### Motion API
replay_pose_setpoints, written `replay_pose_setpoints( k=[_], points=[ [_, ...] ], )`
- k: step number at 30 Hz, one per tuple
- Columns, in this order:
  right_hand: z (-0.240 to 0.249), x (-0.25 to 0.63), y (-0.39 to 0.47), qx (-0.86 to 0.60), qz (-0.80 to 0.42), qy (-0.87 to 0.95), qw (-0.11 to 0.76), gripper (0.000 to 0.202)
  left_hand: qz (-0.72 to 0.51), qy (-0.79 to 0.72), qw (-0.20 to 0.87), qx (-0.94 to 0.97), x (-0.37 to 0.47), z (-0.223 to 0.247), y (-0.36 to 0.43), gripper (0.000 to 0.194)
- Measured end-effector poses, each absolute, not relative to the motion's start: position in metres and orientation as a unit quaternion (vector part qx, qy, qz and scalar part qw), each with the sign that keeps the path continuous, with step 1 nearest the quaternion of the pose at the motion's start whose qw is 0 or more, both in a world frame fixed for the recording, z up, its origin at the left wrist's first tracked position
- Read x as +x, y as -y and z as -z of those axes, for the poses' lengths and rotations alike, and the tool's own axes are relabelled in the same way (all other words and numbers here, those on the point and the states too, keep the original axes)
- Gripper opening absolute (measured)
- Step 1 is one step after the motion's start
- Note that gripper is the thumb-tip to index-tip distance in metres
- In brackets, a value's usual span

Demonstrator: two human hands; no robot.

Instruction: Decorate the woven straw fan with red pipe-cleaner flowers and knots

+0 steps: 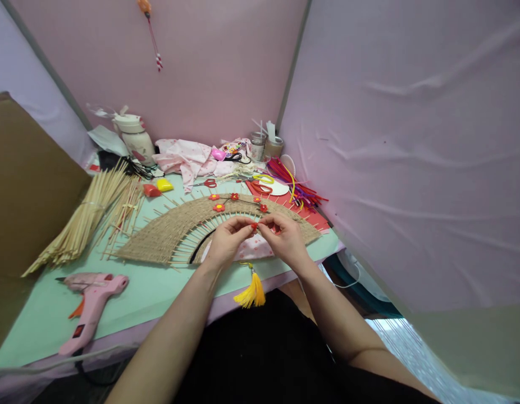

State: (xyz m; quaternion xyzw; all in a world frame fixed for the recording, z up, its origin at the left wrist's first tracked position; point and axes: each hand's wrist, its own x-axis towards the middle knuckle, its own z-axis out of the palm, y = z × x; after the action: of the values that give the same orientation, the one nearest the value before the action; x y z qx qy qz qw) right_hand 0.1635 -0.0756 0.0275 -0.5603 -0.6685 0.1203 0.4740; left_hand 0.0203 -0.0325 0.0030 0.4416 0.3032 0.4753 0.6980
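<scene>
My left hand (228, 241) and my right hand (284, 238) meet over the lower middle of a woven fan (159, 238). Their fingertips pinch a small red piece (254, 226), too small to make out fully; it looks like soft clay. Thin sticks poke out along the fan's curved edge. Several red and yellow flowers, one of them a red flower (218, 207), sit on its woven band with dark stems. Below the hands lies pink patterned cloth (260, 249) at the fan's base, partly covered. A yellow tassel (252, 289) hangs at the table's front edge.
A pink glue gun (91, 306) lies front left, its cord over the edge. Bundled sticks (81, 224) lie beside a brown board (28, 179). Behind the fan are red and yellow packets (158, 187), red-handled scissors (208, 183), a bottle (134, 137) and pipe cleaners (300, 188).
</scene>
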Motion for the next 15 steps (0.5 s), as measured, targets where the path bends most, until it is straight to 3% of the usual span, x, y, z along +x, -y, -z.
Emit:
replay_pose_setpoints(
  k=[10, 15],
  points=[
    [-0.019, 0.155, 0.08, -0.597, -0.016, 0.672, 0.438, 0.011, -0.511, -0.34, 0.574, 0.542, 0.024, 0.001, 0.036, 0.012],
    [-0.017, 0.147, 0.081, -0.596, -0.009, 0.655, 0.464, 0.013, -0.548, -0.352, 0.509, 0.563, 0.026, 0.004, 0.04, 0.01]
  ],
)
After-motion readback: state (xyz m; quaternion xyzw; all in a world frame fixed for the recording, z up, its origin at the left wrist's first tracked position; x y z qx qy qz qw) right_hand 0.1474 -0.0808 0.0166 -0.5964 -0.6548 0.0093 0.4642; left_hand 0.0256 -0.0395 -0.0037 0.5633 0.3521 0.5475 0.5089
